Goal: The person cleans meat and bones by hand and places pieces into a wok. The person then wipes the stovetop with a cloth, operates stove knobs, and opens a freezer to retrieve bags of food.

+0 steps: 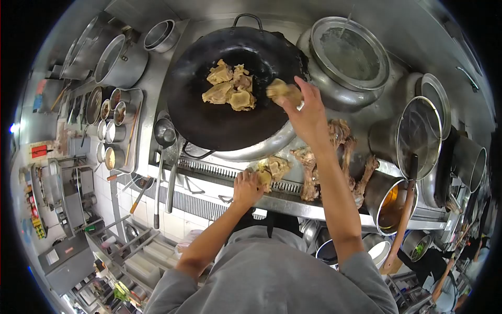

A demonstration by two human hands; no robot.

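Observation:
Over the right side of a large black wok (209, 131), my right hand (307, 112) grips a pale, boiled-looking bone chunk (280, 91), slightly blurred. Several similar bone chunks (230, 90) lie together in the middle of the wok. At the stove's front edge, my left hand (248, 188) has its fingers closed on another knobbly bone piece (265, 179). One more chunk (278, 166) touches that piece on its far side. Long meaty leg bones (309, 172) lie on the steel top to the right, partly hidden behind my right forearm.
A lidded pot (350, 57) stands right of the wok. A strainer (418, 131) rests by a pot of orange-brown liquid (389, 204). Left of the wok lie a ladle (164, 133) and a tray (137, 99) of seasoning containers. Another person (447, 288) is at far lower right.

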